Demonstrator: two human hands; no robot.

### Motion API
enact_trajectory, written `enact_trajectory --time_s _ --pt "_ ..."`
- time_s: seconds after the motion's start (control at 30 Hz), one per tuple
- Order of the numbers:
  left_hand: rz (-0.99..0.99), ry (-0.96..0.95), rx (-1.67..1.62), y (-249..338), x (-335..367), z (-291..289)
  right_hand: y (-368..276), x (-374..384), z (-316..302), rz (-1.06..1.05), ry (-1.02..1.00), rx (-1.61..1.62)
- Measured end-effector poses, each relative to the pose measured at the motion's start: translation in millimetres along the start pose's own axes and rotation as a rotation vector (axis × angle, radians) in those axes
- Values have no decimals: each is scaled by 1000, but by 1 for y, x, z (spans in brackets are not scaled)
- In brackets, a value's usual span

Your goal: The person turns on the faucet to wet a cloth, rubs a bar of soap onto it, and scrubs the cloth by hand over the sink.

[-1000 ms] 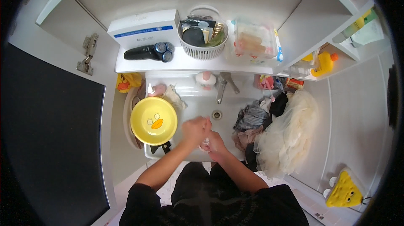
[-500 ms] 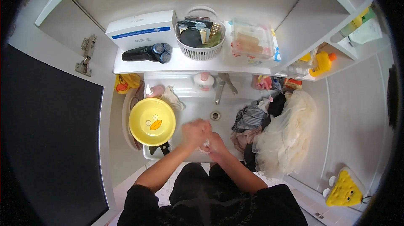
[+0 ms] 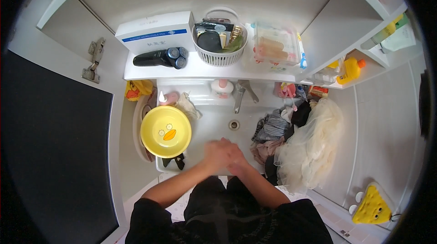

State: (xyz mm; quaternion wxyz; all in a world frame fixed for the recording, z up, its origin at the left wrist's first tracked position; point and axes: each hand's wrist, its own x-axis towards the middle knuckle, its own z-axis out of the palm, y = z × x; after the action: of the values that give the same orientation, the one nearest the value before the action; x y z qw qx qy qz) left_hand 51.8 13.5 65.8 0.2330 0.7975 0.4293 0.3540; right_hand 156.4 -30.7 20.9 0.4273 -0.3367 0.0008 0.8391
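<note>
The left hand [image 3: 215, 155] and right hand [image 3: 235, 156] meet over the near middle of the white glossy sink [image 3: 205, 123], on the near side of the round metal drain [image 3: 234, 125]. Their fingers are together, hand against hand; the left ones are blurred, and I cannot tell whether anything is clamped between the palms.

If something small and slick is in there, it could slip out, since smooth skin would give little hold, and the sloping sink could carry it to the drain. The left elbow side also seems a risk: the yellow round plastic basin [image 3: 154, 143] sits at the sink's left edge, partly over the rim, so a wide swing of that forearm could tip it. On the right, the loose heap of grey striped cloth [image 3: 273, 125], dusty-pink cloth [image 3: 267, 150] and cream ruffled tulle [image 3: 309, 148] might slide in if snagged by the right forearm.

The clasped hands point to the far side, the forearms slanting inward from near left and near right. Whatever they may hold has a hidden long axis. The basin, being round, has none; its opening faces up, and the orange printed beak [image 3: 170, 135] lies slantwise, near left to far right.
</note>
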Motion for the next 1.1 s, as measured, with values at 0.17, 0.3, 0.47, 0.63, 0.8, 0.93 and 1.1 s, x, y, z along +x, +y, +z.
enact_trajectory --time_s 0.17,0.3,0.47,0.63,0.8,0.93,1.1 --pt "-99 6 117 -3 6 -3 -9 -1 -5 67 -120 -321" --pt "93 20 -26 12 0 0 -5 -5 12 -13 64 38" --pt "-23 -77 230 -7 -4 4 -9 5 -2 25 56 -201" --pt "29 20 98 -12 -4 4 -16 -8 21 -11 67 -210" --pt "81 22 152 3 -17 11 -11 0 13 -54 47 -160" --pt "59 10 135 -5 -4 11 -17 -11 19 -2 150 -194" --pt "-94 47 135 0 19 1 -29 -12 19 14 85 -273"
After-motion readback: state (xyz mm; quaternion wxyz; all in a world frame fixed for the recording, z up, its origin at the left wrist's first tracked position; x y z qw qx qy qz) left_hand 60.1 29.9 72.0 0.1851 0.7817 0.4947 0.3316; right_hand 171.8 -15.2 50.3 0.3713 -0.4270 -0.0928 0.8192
